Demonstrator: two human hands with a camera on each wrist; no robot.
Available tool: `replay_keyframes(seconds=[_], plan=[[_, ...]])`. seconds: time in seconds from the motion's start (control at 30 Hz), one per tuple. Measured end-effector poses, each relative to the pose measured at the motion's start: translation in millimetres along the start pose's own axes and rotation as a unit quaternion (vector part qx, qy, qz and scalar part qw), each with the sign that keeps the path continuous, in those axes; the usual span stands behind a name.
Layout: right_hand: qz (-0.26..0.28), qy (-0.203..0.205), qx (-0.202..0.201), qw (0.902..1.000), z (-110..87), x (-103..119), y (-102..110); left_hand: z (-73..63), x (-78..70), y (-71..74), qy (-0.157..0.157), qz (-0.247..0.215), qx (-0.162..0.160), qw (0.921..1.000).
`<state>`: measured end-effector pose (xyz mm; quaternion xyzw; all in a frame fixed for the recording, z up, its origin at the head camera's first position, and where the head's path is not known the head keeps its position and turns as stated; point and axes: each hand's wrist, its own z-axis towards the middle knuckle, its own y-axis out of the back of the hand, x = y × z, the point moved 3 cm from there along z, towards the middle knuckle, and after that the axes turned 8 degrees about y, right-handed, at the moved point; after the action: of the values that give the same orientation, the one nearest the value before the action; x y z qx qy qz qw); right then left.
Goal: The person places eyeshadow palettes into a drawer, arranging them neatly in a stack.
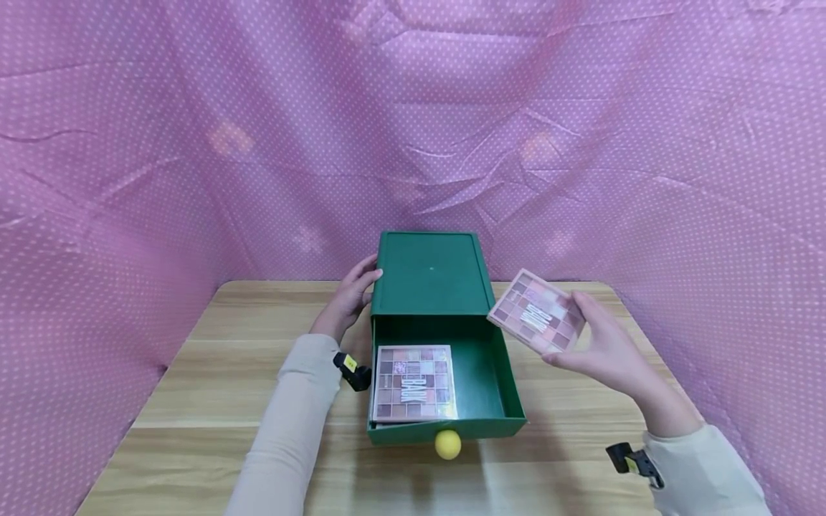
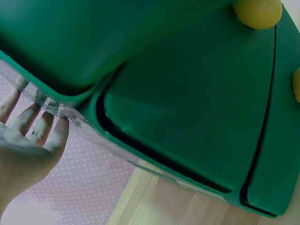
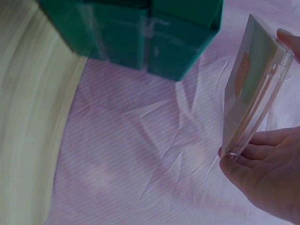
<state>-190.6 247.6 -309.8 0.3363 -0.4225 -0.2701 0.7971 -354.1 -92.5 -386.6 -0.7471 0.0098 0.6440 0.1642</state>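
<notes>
My right hand (image 1: 609, 352) grips an eyeshadow palette (image 1: 530, 309) by its right edge, thumb on one side and fingers on the other. The palette is tilted in the air, to the right of the green drawer cabinet (image 1: 429, 276). In the right wrist view its clear lid edge and pale back show. The top drawer (image 1: 480, 380) is pulled out, and a second palette (image 1: 413, 387) lies flat in its left half. My left hand (image 1: 348, 299) rests against the cabinet's left side; the left wrist view has its fingertips (image 2: 61, 129) touching the see-through side wall.
A round yellow knob (image 1: 448, 444) sticks out from the open drawer's front. Below it, the left wrist view shows closed green drawers (image 2: 197, 103) with yellow knobs. The cabinet stands on a wooden table (image 1: 245, 387), with pink dotted cloth (image 1: 310, 143) hanging around the back and sides.
</notes>
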Motion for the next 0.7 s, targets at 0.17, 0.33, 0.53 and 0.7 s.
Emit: replay_keyframes(seconds=[0.17, 0.33, 0.53, 0.7], plan=[[0.027, 0.009, 0.029, 0.9992, 5.6, 13.2, -7.3, -1.4, -0.4, -1.6, -0.005, -0.004, 0.005, 1.0000], [0.045, 0.026, 0.053, 0.9972, 10.5, 25.7, -14.8, -5.0, 1.5, -3.6, -0.004, 0.001, 0.006, 1.0000], [0.056, 0.053, 0.083, 0.9935, 16.3, 38.5, -25.1, -8.8, 1.2, -5.1, -0.005, 0.006, 0.004, 1.0000], [0.064, 0.067, 0.110, 0.9896, 18.6, 49.1, -34.6, -9.8, 0.1, -5.6, -0.010, 0.006, 0.003, 0.9999]])
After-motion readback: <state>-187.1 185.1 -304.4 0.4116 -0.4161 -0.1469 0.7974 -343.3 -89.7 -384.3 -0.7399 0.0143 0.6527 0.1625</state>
